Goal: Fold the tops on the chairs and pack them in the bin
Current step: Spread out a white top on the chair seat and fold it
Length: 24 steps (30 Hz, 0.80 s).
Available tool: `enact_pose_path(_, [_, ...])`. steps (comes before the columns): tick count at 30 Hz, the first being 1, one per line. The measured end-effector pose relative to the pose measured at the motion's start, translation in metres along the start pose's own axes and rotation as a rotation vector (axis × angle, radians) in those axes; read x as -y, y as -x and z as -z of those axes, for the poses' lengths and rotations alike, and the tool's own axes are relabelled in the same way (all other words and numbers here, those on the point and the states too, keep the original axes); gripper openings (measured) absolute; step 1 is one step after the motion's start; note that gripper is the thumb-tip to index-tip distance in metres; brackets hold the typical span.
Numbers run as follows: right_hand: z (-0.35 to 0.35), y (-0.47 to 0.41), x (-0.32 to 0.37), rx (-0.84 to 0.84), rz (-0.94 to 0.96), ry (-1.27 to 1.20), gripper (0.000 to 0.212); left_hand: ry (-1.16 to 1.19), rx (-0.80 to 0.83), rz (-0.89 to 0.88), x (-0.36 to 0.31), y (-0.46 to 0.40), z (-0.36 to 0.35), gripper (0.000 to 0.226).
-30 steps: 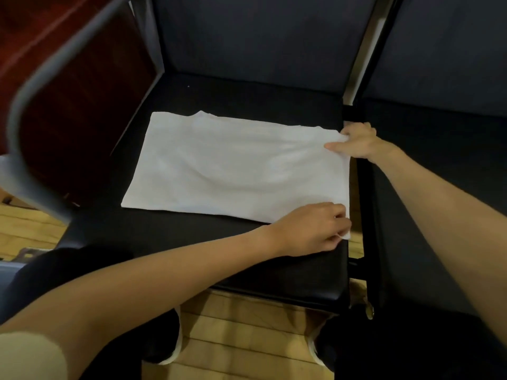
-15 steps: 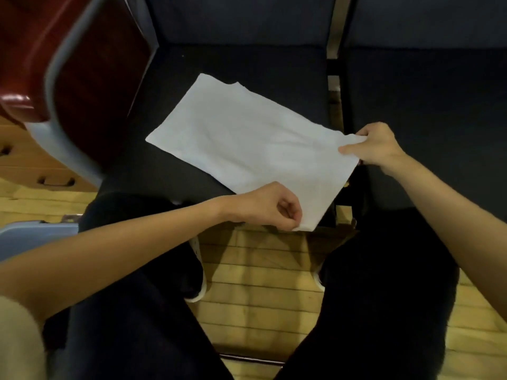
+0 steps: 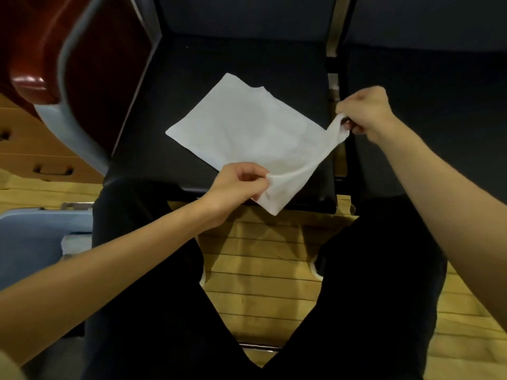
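1. A black padded chair seat [image 3: 219, 61] fills the upper middle of the frame.
2. A folded white top [image 3: 247, 127] lies directly on it, turned cornerwise, its lower right part lifted off and reaching past the seat's front edge.
3. A second dark seat [image 3: 428, 86] stands just beside it at the upper right.
4. A wooden plank floor [image 3: 263, 270] shows below, in the lower middle.

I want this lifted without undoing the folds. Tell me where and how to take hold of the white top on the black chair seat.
Grip the folded white top at its two near corners, coming from the seat's front edge, as the left hand and right hand pinch it now. That end overhangs the black chair seat, so fingers can slip under; the far end lies flat.
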State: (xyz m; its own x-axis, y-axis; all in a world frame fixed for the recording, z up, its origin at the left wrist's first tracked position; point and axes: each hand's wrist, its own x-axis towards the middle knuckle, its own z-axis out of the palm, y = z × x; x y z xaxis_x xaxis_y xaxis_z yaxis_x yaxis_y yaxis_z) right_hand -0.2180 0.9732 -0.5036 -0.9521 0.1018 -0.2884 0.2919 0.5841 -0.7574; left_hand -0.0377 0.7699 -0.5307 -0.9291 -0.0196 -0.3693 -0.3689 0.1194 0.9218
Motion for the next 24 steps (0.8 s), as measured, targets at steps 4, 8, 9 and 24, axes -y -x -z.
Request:
enact_pose_path(4, [-0.044, -0.019, 0.031, -0.019, -0.007, -0.067, 0.007, 0.003, -0.270, -0.019, 0.005, -0.011, 0.025, 0.010])
enact_pose_path(8, [-0.082, -0.034, 0.042, -0.021, -0.017, -0.109, 0.026, 0.009, -0.490, 0.036, 0.018, -0.030, 0.047, 0.005])
enact_pose_path(9, [-0.089, -0.037, 0.041, -0.023, -0.024, -0.104, 0.029, 0.004, -0.528, 0.042, 0.022, -0.035, 0.052, 0.005])
enact_pose_path(24, [-0.073, -0.016, -0.020, -0.114, 0.195, 0.469, 0.054, -1.044, -0.166, -0.801, 0.036, -0.032, 0.036, 0.031])
